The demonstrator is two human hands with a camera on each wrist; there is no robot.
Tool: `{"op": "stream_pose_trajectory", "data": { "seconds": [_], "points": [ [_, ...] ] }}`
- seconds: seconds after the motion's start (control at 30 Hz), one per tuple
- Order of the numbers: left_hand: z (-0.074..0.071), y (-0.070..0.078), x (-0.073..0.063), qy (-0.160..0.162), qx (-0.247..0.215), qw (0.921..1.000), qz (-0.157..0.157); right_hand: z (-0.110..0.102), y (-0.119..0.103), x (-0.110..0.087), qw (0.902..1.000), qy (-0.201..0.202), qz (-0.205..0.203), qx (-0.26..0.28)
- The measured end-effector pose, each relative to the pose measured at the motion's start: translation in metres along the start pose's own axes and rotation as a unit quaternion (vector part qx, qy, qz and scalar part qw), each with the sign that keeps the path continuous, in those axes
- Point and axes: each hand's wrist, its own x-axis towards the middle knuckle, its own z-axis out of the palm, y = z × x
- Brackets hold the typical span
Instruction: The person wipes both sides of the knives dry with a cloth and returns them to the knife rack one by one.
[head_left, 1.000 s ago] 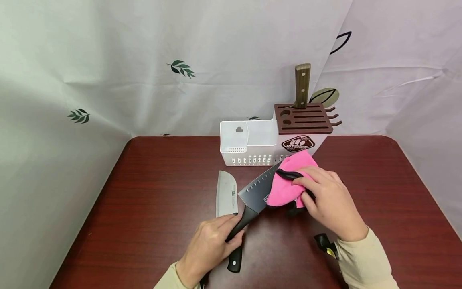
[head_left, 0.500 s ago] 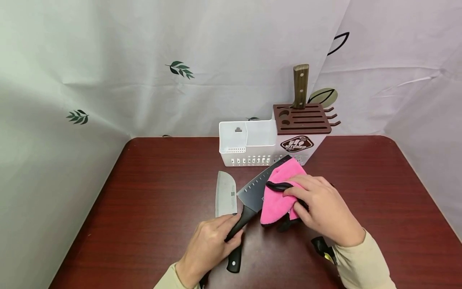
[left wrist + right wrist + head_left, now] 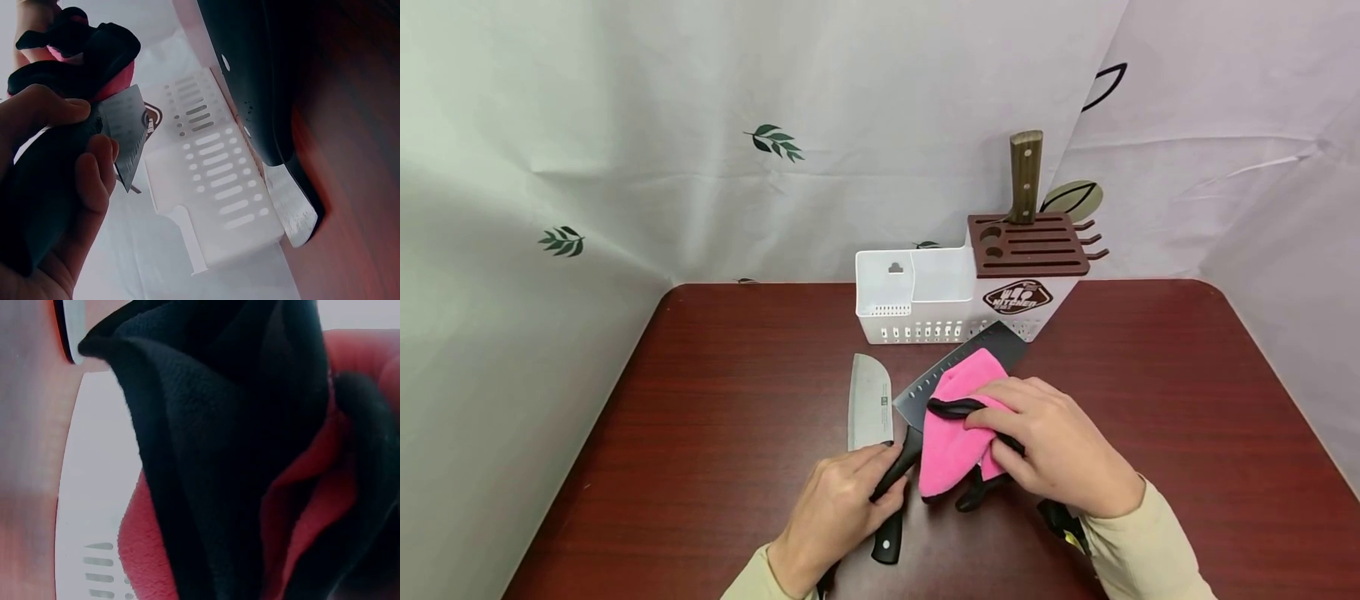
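Note:
My left hand (image 3: pixel 842 500) grips the black handle of a dark-bladed kitchen knife (image 3: pixel 1011 343), its blade slanting up and right toward the rack. With my right hand (image 3: pixel 1052 442) I hold a pink cloth with a black underside (image 3: pixel 958 454), bunched over the lower part of that blade near the handle. Cloth folds fill most of the right wrist view and hide the fingertips there. A second knife with a silver blade (image 3: pixel 870 404) lies on the table beside my left hand; its black riveted handle (image 3: pixel 250 81) shows large in the left wrist view.
A white perforated rack (image 3: pixel 917 321) with a brown slotted top (image 3: pixel 1033 260) stands at the back of the dark red table (image 3: pixel 722 400). One wooden-handled knife (image 3: pixel 1026 179) stands upright in a slot. Pale leaf-printed fabric (image 3: pixel 662 125) hangs behind.
My right hand has slid the cloth down and left along the blade, from near the tip to near the handle, baring the tip. My left hand has kept its grip in place.

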Motion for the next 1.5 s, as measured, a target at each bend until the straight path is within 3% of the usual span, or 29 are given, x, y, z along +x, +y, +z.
{"op": "stream_pose_trajectory", "data": {
  "seconds": [0.37,0.6,1.23,1.5],
  "points": [
    [0.000,0.003,0.000,-0.030,0.006,0.9992,-0.025,0.008,-0.004,0.004,0.9996,0.002,-0.021,0.021],
    [0.001,0.002,0.001,-0.025,0.007,0.9996,-0.005,0.012,-0.004,0.006,0.9995,-0.004,-0.016,0.027],
    [0.006,0.008,0.001,-0.034,0.015,0.9993,-0.007,0.025,-0.008,0.009,0.9994,0.031,0.008,-0.010],
    [0.009,0.007,0.001,-0.007,0.031,0.9992,0.024,0.030,-0.010,0.009,0.9982,0.038,0.035,-0.030]
  ]
}}
